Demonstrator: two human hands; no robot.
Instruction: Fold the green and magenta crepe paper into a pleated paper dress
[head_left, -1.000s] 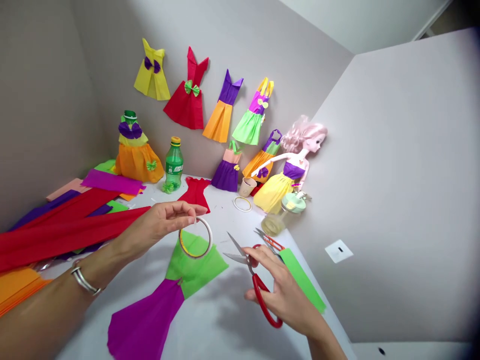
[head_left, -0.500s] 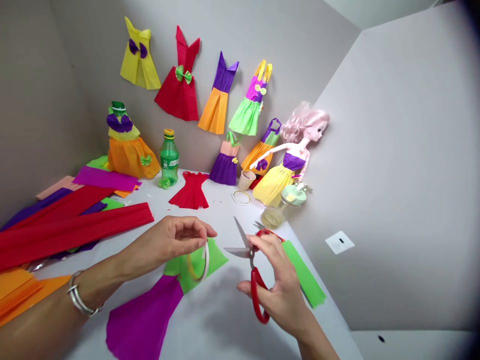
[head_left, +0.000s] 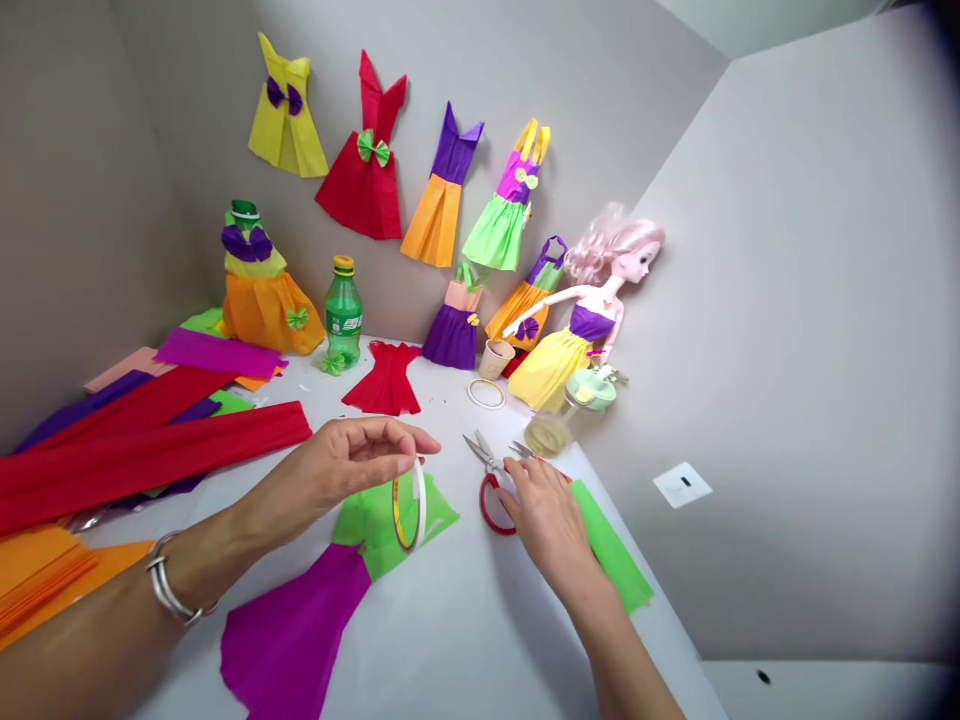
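Note:
My left hand [head_left: 367,455] pinches a narrow roll of tape [head_left: 421,510], which hangs upright from the fingertips above a paper dress. That dress has a green top [head_left: 367,515] and a magenta skirt [head_left: 292,630], and lies flat on the table. At the right, my right hand [head_left: 547,505] is low over the table with its fingers on one handle of the red-handled scissors [head_left: 496,508]. The scissor blades point away, slightly parted. A second pair of scissors [head_left: 523,450] lies just behind the hand, partly covered by it. Beside the hand is a green paper strip [head_left: 611,550].
Coloured crepe paper [head_left: 150,465] is piled at the left. Toward the back stand a green bottle [head_left: 343,315], a bottle in a paper dress [head_left: 266,300], a doll [head_left: 585,320], a paper cup [head_left: 495,358] and a lidded jar [head_left: 551,430]. Another tape roll [head_left: 486,393] and a red dress [head_left: 385,378] lie there.
My right hand has lowered the scissors from the air down to the table, away from me, and its fingers have come out of the raised grip. The left hand still holds the tape roll.

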